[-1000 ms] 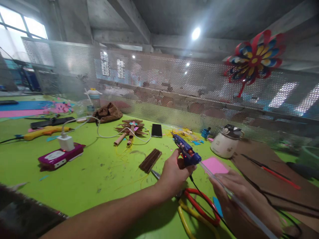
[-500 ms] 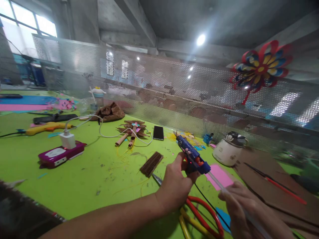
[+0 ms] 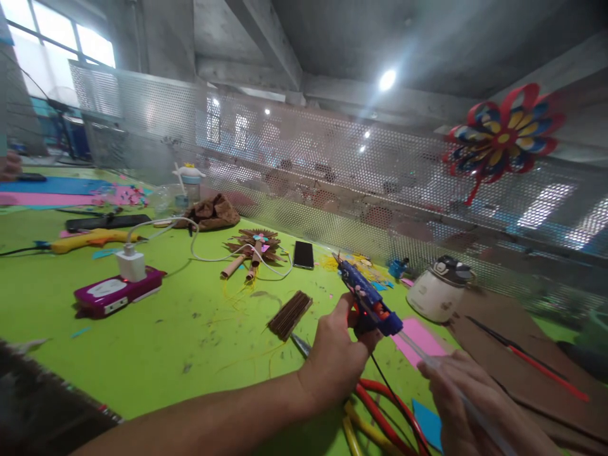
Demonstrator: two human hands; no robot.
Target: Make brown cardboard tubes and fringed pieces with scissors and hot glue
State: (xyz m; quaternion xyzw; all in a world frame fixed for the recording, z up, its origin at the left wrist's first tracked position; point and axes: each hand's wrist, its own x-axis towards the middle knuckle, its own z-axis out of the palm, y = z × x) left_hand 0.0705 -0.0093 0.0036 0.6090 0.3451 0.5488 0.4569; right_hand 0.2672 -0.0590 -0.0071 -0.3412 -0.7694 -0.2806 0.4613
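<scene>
My left hand (image 3: 338,354) is wrapped round the handle of a blue glue gun (image 3: 363,288), whose nozzle points up and away to the left. A small red light glows on its side. From the gun's rear runs a long clear glue stick (image 3: 420,354), pinched by the fingers of my right hand (image 3: 475,396). Below the gun lie scissors with red and yellow handles (image 3: 387,415), their blades partly hidden under my left hand. A bundle of brown corrugated cardboard strips (image 3: 290,315) rests near the blade tip. Behind my hands is a pink paper (image 3: 420,337).
A purple power strip (image 3: 102,296) with a white charger and a yellow glue gun (image 3: 90,240) lie at left. Farther back are a cardboard flower (image 3: 254,247), a phone (image 3: 303,254) and a white jug (image 3: 436,291). Brown cardboard (image 3: 517,354) covers the right side. Another person's hand (image 3: 10,166) shows far left.
Both hands keep nearly the same hold on the glue gun and glue stick. The view has shifted slightly. Another person's hand has come into view at the far left.
</scene>
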